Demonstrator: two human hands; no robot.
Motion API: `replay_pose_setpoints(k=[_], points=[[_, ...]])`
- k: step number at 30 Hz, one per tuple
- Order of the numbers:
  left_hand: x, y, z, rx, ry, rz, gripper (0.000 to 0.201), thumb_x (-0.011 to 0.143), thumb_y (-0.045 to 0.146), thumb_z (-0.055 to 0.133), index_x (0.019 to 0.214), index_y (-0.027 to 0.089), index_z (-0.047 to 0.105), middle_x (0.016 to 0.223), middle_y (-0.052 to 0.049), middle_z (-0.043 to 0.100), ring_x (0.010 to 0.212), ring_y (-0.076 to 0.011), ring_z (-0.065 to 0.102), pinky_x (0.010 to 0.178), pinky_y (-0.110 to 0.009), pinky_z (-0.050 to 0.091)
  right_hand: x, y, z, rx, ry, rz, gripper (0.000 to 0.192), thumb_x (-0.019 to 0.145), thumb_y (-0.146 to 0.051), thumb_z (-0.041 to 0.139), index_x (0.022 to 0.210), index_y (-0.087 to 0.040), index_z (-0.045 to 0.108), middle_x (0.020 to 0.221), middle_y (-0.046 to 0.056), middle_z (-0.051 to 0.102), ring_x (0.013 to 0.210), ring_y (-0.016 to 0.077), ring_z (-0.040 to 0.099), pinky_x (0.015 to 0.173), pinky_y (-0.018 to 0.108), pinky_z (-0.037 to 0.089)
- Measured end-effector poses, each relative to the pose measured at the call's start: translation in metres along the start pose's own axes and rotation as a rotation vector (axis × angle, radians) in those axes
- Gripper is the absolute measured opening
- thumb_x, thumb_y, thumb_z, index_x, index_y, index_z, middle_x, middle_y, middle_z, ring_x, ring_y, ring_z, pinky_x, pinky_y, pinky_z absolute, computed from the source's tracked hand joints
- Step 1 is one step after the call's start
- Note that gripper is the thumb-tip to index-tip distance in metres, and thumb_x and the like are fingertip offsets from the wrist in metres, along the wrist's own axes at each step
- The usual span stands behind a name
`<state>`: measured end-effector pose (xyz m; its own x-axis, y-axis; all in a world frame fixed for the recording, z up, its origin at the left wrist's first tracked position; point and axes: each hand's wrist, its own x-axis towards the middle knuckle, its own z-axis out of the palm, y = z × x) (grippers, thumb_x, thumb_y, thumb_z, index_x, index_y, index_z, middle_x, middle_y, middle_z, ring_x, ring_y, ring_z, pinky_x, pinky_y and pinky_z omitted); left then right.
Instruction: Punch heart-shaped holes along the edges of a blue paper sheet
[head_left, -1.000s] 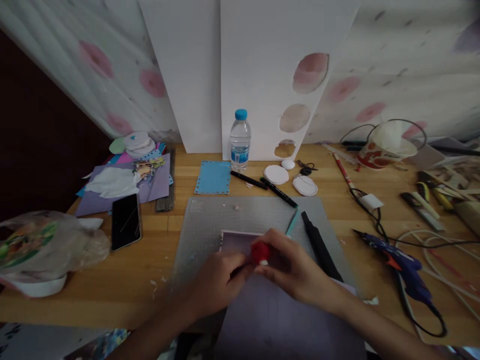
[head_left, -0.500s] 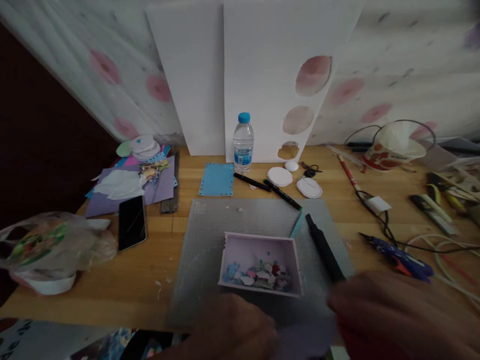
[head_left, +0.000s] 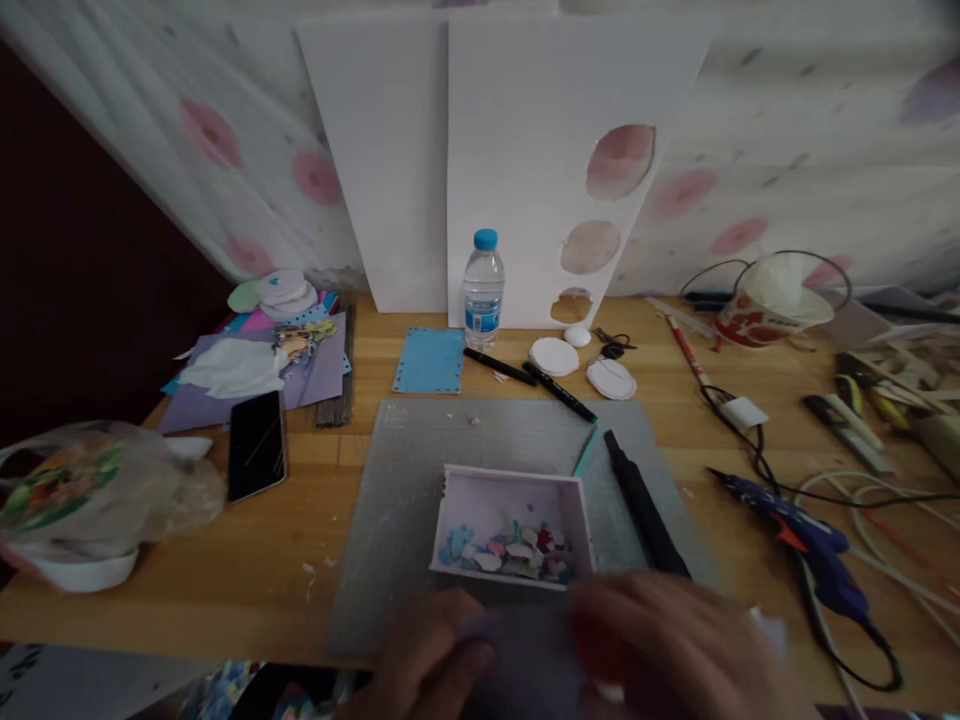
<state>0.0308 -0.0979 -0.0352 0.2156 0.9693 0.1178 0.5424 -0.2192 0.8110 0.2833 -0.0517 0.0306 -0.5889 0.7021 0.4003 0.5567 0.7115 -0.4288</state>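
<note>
At the bottom edge, my left hand [head_left: 424, 655] pinches the left corner of a dim purple sheet [head_left: 529, 655], likely paper. My right hand [head_left: 682, 645] is closed around a red object [head_left: 600, 635] at the sheet's right side. Blur and my fingers hide the kind of red tool this is. Just beyond both hands, a shallow lilac box [head_left: 491, 492] lies on the grey cutting mat [head_left: 397, 440], with coloured paper scraps [head_left: 517, 548] along its near side. To its right rests a thick black pen-like tool [head_left: 643, 505].
A blue hot glue gun [head_left: 810, 540] with cables lies at the right. Black pens [head_left: 559, 390], a blue card [head_left: 429, 362] and a water bottle [head_left: 484, 290] stand or lie beyond the mat. At left are a phone [head_left: 257, 445] and a plastic bag [head_left: 120, 495].
My right hand has come left with the red object, from near the glue gun to the purple sheet. My left hand has shifted slightly left, and the whole view has moved a little.
</note>
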Motion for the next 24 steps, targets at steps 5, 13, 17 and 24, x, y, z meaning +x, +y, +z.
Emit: replay_pose_setpoints(k=[5, 13, 17, 24], points=[[0.023, -0.001, -0.001, -0.069, 0.061, -0.276, 0.027, 0.094, 0.037, 0.048, 0.082, 0.02, 0.066, 0.073, -0.002, 0.068, 0.069, -0.017, 0.063, 0.064, -0.024, 0.052, 0.024, 0.018, 0.006, 0.168, 0.016, 0.171, 0.03, 0.087, -0.028, 0.062, 0.115, -0.023, 0.053, 0.103, 0.008, 0.065, 0.094, 0.0232, 0.063, 0.076, 0.033, 0.053], [0.043, 0.006, -0.002, -0.021, -0.059, -0.203, 0.032, 0.096, 0.034, 0.042, 0.07, 0.018, 0.052, 0.067, 0.0, 0.058, 0.065, -0.0138, 0.056, 0.06, -0.023, 0.041, 0.038, 0.026, 0.024, 0.383, 0.034, 0.244, 0.014, 0.088, -0.025, 0.061, 0.099, -0.022, 0.053, 0.08, 0.001, 0.057, 0.07, 0.0164, 0.054, 0.062, 0.027, 0.045], [0.049, 0.011, 0.003, -0.054, -0.096, -0.174, 0.028, 0.096, 0.031, 0.042, 0.075, 0.018, 0.053, 0.073, -0.001, 0.06, 0.069, -0.0138, 0.056, 0.064, -0.024, 0.041, 0.047, 0.025, 0.024, 0.424, -0.056, 0.225, 0.013, 0.088, -0.027, 0.062, 0.092, -0.021, 0.052, 0.079, 0.001, 0.055, 0.071, 0.0169, 0.053, 0.064, 0.028, 0.044], [0.067, 0.02, -0.006, -0.063, -0.024, -0.129, 0.029, 0.095, 0.031, 0.045, 0.072, 0.017, 0.054, 0.068, 0.001, 0.057, 0.066, -0.0128, 0.053, 0.062, -0.023, 0.04, 0.05, 0.025, 0.012, 0.332, -0.041, 0.142, 0.014, 0.089, -0.024, 0.06, 0.1, -0.022, 0.052, 0.083, 0.004, 0.055, 0.078, 0.0197, 0.052, 0.07, 0.032, 0.044]])
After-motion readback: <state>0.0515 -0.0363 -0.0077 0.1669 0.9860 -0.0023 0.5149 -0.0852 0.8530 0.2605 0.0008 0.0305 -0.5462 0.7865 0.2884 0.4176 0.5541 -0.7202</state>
